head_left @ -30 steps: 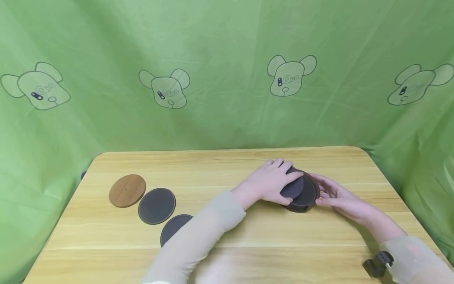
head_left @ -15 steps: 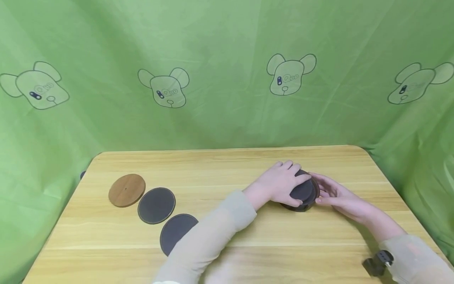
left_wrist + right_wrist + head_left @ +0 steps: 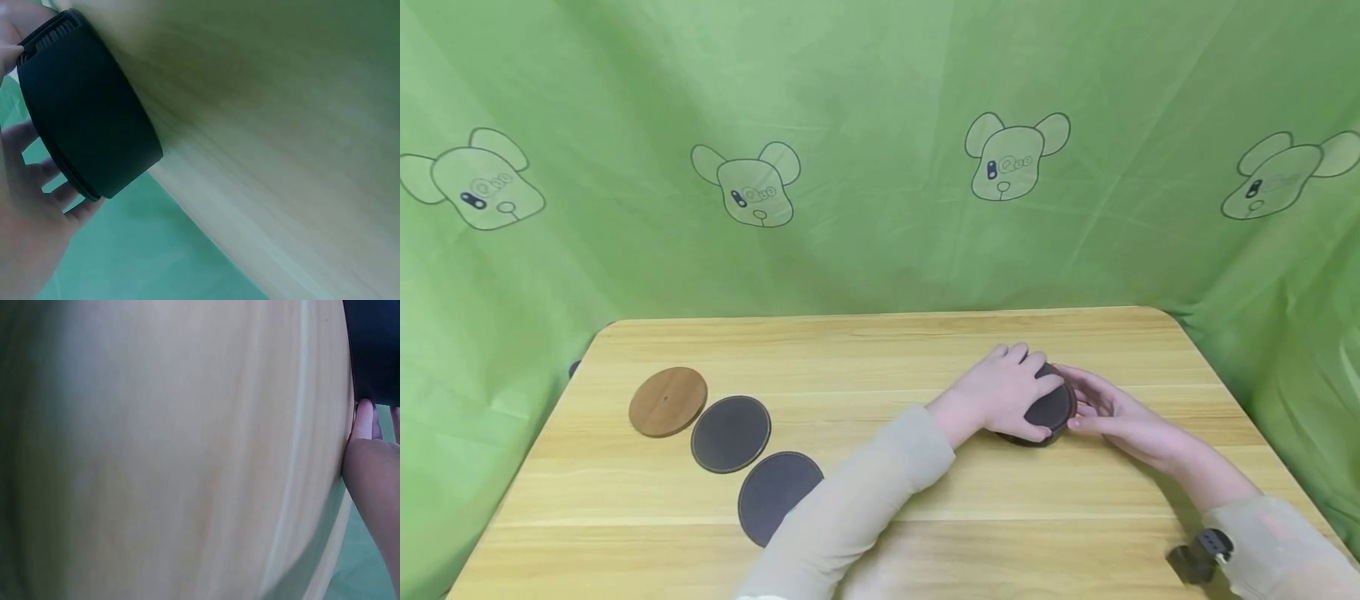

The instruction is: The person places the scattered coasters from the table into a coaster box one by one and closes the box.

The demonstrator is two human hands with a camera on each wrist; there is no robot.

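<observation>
Dark and round, a coaster holder [image 3: 94,112] stands at the right of the table in the head view. Its side slot, seen in the left wrist view, shows stacked edges inside. My left hand [image 3: 1003,392] grips a black round coaster [image 3: 1049,408] from above, thumb and fingers spread across it, level with the holder's top. Whether the coaster lies fully inside cannot be told. From the right, my right hand [image 3: 1112,418] holds the holder's side, thumb in front and fingers curled behind. In the right wrist view, the fingertips touch the holder's lower edge.
At the left of the wooden table [image 3: 880,350] lie a brown wooden disc [image 3: 667,402], a black coaster [image 3: 731,434] and another black coaster [image 3: 778,496], partly hidden by my left sleeve. A green cloth [image 3: 880,250] hangs behind the table.
My left hand has moved right with the coaster, which now lines up with the holder and covers its top. More of the nearest loose coaster shows. The right hand has stayed still.
</observation>
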